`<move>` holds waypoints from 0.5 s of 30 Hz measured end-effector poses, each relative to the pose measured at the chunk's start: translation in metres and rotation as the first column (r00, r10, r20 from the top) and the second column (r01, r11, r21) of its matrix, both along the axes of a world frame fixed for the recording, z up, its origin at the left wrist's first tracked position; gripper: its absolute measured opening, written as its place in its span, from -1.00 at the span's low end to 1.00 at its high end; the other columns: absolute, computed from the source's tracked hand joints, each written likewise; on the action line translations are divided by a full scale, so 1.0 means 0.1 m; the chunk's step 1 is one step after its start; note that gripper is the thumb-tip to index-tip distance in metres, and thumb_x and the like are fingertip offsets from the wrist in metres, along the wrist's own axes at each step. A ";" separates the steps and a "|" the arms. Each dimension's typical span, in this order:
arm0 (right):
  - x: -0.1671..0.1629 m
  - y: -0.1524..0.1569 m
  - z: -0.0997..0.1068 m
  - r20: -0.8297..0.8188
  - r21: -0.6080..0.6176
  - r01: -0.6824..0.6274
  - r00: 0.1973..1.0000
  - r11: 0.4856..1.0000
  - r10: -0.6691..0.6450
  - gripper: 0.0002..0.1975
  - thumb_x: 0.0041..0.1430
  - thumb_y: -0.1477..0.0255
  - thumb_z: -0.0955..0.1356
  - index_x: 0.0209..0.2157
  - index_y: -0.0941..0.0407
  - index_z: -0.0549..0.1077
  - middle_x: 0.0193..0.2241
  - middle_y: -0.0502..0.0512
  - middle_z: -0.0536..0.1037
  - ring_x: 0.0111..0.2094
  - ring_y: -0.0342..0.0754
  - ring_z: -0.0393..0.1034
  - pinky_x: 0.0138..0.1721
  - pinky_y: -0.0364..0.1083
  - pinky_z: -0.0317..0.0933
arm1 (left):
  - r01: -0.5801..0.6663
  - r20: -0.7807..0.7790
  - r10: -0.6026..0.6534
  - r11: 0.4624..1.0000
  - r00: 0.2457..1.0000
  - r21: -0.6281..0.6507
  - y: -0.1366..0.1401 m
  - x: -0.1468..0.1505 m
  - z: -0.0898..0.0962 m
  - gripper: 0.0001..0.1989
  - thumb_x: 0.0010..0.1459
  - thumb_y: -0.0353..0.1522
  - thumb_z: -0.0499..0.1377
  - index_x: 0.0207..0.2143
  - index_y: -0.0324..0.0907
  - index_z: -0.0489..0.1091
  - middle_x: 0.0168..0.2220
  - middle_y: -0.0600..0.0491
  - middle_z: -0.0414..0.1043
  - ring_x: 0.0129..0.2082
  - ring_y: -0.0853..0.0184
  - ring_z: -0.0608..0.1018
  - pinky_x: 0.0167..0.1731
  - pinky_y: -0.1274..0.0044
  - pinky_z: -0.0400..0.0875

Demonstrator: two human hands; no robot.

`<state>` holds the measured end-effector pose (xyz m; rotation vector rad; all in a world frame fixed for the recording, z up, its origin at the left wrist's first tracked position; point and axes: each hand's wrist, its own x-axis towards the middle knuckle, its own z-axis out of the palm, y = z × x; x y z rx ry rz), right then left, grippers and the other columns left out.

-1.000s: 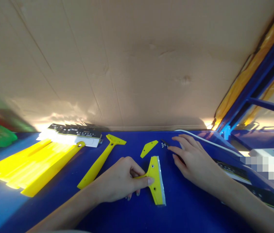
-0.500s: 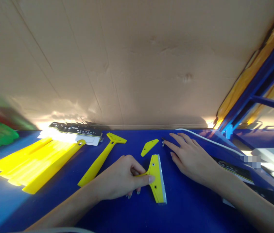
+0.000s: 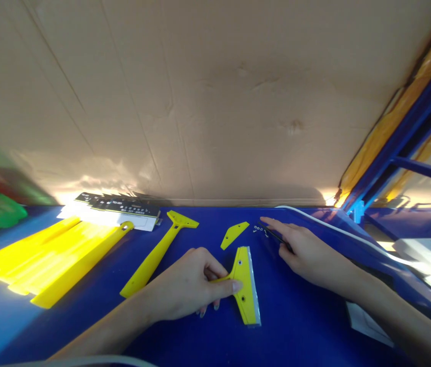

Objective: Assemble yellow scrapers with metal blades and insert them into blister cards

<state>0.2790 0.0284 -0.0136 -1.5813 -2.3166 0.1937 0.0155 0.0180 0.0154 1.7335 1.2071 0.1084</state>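
My left hand [image 3: 190,283] grips the handle of a yellow scraper [image 3: 248,300], the thumb on its head. Its straight metal blade edge faces right, and two fastener holes show in the head, the far one with a metal piece in it. Past the scraper lies a loose yellow cover plate [image 3: 235,234] with two holes. My right hand [image 3: 307,252] is closed on a thin black tool [image 3: 276,236], its exact kind unclear, partly hidden by the fingers. Beside that hand lie several tiny silver nuts and screws [image 3: 258,229].
Left of my left hand lies a second yellow scraper handle [image 3: 156,255]. Further left are more yellow handles [image 3: 74,267] with black and white cards [image 3: 124,211]. A white cable [image 3: 326,223] runs along the right. Cardboard [image 3: 215,102] stands behind the blue table [image 3: 288,326].
My right hand has shifted slightly right and its spread fingers have closed round the thin black tool. More of the small hardware shows. My left hand still holds the scraper.
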 end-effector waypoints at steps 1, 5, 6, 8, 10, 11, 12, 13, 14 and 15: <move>0.01 -0.01 -0.01 -0.036 -0.024 -0.016 0.999 1.000 0.015 -0.29 0.18 0.65 0.21 0.39 0.20 0.23 0.17 0.33 0.54 0.15 0.13 0.49 0.18 0.15 0.36 | 0.001 -0.002 -0.001 1.000 1.000 0.004 0.00 0.00 0.00 -0.60 0.16 -0.10 0.22 -0.57 -0.20 0.44 -0.58 0.11 0.42 -0.64 0.44 0.39 -0.60 0.62 0.29; 0.04 -0.06 0.00 -0.113 -0.075 -0.035 0.993 0.997 0.027 -0.24 0.14 0.65 0.23 0.40 0.13 0.22 0.16 0.28 0.56 0.14 0.15 0.50 0.13 0.18 0.41 | 0.002 -0.004 -0.002 1.000 1.000 0.007 0.00 -0.01 -0.01 -0.60 0.17 -0.11 0.21 -0.57 -0.20 0.45 -0.58 0.11 0.42 -0.64 0.43 0.40 -0.60 0.62 0.30; 0.04 -0.06 0.01 -0.127 -0.077 -0.037 0.992 0.996 0.027 -0.23 0.14 0.66 0.23 0.41 0.13 0.21 0.15 0.27 0.57 0.13 0.15 0.51 0.10 0.18 0.43 | 0.001 -0.003 -0.001 1.000 1.000 0.007 0.00 -0.01 -0.01 -0.61 0.17 -0.11 0.21 -0.56 -0.20 0.45 -0.58 0.11 0.43 -0.64 0.44 0.40 -0.60 0.62 0.30; 0.06 -0.07 0.04 -0.170 -0.061 -0.041 0.985 0.997 0.030 -0.23 0.13 0.66 0.21 0.40 0.13 0.22 0.14 0.25 0.59 0.10 0.15 0.53 0.07 0.17 0.45 | -0.003 -0.001 0.003 1.000 1.000 0.008 0.00 -0.01 -0.01 -0.61 0.17 -0.10 0.21 -0.55 -0.21 0.47 -0.57 0.10 0.44 -0.64 0.44 0.40 -0.60 0.62 0.29; 0.08 -0.05 0.07 -0.213 -0.020 -0.016 0.977 1.000 0.011 -0.28 0.14 0.64 0.21 0.37 0.14 0.28 0.11 0.24 0.61 0.07 0.15 0.55 0.02 0.15 0.47 | -0.005 0.001 0.005 1.000 1.000 0.010 0.00 -0.01 -0.02 -0.60 0.17 -0.09 0.21 -0.54 -0.21 0.48 -0.57 0.10 0.44 -0.65 0.45 0.40 -0.60 0.63 0.28; 0.10 -0.03 0.09 -0.221 -0.009 0.019 0.975 1.000 -0.021 -0.32 0.17 0.61 0.21 0.34 0.15 0.33 0.05 0.23 0.64 -0.01 0.15 0.60 -0.04 0.13 0.49 | -0.006 0.001 0.006 1.000 1.000 0.011 0.00 -0.01 -0.02 -0.60 0.17 -0.09 0.21 -0.54 -0.21 0.48 -0.58 0.10 0.44 -0.65 0.45 0.40 -0.61 0.63 0.28; 0.12 -0.01 0.10 -0.210 -0.005 0.070 0.975 0.998 -0.069 -0.38 0.20 0.58 0.22 0.30 0.16 0.38 -0.05 0.23 0.69 -0.14 0.15 0.64 -0.14 0.10 0.52 | -0.007 0.001 0.007 1.000 1.000 0.012 0.00 -0.01 -0.03 -0.60 0.17 -0.09 0.21 -0.54 -0.21 0.49 -0.58 0.10 0.44 -0.65 0.45 0.40 -0.61 0.63 0.28; 0.13 0.01 0.11 -0.176 -0.001 0.125 0.977 0.992 -0.124 -0.43 0.23 0.54 0.22 0.27 0.18 0.42 -0.17 0.22 0.72 -0.30 0.14 0.65 -0.25 0.08 0.53 | -0.006 0.002 0.006 1.000 1.000 0.013 0.00 -0.01 -0.03 -0.60 0.17 -0.09 0.21 -0.54 -0.21 0.49 -0.58 0.10 0.44 -0.65 0.45 0.40 -0.61 0.63 0.28; 0.14 0.03 0.11 -0.126 0.011 0.174 0.977 0.985 -0.171 -0.46 0.25 0.51 0.22 0.24 0.22 0.45 -0.29 0.20 0.72 -0.43 0.11 0.62 -0.35 0.05 0.51 | -0.005 0.004 0.005 1.000 1.000 0.010 0.00 -0.01 -0.03 -0.59 0.18 -0.08 0.21 -0.54 -0.21 0.49 -0.58 0.10 0.44 -0.65 0.45 0.39 -0.61 0.63 0.28; 0.15 0.06 0.10 -0.072 0.030 0.205 0.977 0.978 -0.202 -0.48 0.25 0.51 0.23 0.21 0.25 0.48 -0.35 0.20 0.71 -0.49 0.09 0.58 -0.38 0.04 0.49 | -0.004 0.002 0.004 1.000 1.000 0.009 0.00 -0.01 -0.03 -0.58 0.18 -0.07 0.20 -0.54 -0.21 0.49 -0.57 0.09 0.44 -0.65 0.45 0.40 -0.61 0.63 0.28</move>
